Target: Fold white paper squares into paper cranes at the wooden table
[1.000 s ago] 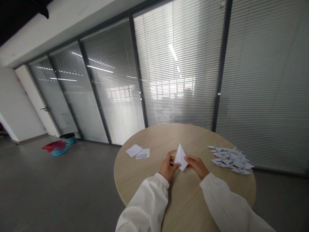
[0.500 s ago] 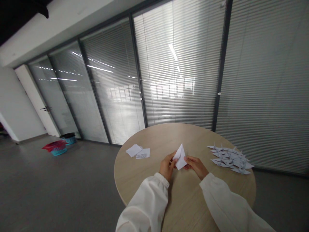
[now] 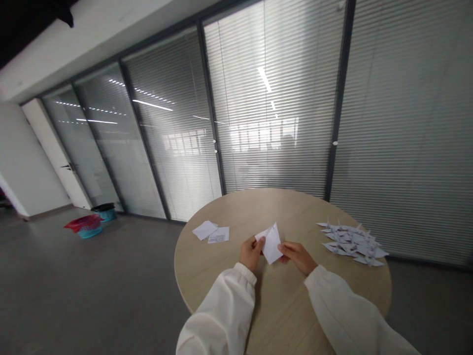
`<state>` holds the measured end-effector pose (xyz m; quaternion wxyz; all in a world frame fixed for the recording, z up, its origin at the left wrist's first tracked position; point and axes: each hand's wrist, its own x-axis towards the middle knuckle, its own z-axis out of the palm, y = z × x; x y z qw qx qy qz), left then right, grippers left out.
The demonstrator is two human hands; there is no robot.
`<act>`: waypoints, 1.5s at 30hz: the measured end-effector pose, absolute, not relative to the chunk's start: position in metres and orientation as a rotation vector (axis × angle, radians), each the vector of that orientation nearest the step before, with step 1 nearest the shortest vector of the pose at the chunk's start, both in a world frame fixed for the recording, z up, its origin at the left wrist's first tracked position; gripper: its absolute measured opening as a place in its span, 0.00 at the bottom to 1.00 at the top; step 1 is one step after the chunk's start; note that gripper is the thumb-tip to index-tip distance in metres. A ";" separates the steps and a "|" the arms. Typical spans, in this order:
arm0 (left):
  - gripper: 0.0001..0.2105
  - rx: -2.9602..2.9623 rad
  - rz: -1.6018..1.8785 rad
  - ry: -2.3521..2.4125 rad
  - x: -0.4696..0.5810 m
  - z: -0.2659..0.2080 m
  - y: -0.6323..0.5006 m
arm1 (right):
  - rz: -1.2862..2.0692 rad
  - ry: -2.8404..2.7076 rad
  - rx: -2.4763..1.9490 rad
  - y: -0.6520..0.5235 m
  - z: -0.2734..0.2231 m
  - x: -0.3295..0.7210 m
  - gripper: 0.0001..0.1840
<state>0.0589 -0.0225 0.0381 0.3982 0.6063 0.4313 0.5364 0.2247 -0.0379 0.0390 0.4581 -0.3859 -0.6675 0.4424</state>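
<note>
A partly folded sheet of white origami paper [image 3: 272,246] is held between my two hands above the round table. My left hand [image 3: 252,250] pinches its left side, thumb on top, where a flap stands out to the left. On the right edge, my right hand [image 3: 297,255] grips the paper between thumb and fingers. The fingertips beneath the paper are hidden. To the right lies a cluster of folded white paper cranes [image 3: 353,241]. Left of my hands are a few flat white paper sheets [image 3: 204,230], one with printed text.
The round wooden table [image 3: 284,296] stands close to a glass partition [image 3: 273,98] with blinds. On the floor at the left are a blue basket with a red liner [image 3: 86,228] and another with a black liner [image 3: 106,213]. A white door [image 3: 59,158] is farther back.
The paper has opened out on its left side, from a narrow pointed shape to a wider one with a flap. My left hand has shifted slightly left; both hands still hold it.
</note>
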 end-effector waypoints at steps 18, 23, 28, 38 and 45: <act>0.17 1.834 1.179 1.206 0.062 0.031 -0.028 | 1.145 -1.461 -0.947 -0.035 0.035 0.221 0.15; 0.17 1.656 1.282 1.095 0.062 0.035 -0.026 | 1.182 -1.462 -0.851 -0.037 0.041 0.221 0.10; 0.19 1.475 1.357 1.037 0.060 0.040 -0.026 | 1.218 -1.448 -0.762 -0.037 0.039 0.223 0.14; 0.22 1.286 1.318 0.969 0.057 0.030 -0.015 | 1.122 -1.458 -0.800 -0.034 0.035 0.229 0.29; 0.19 1.046 1.355 0.844 0.060 0.030 -0.017 | 0.958 -1.581 -0.803 -0.040 0.039 0.229 0.23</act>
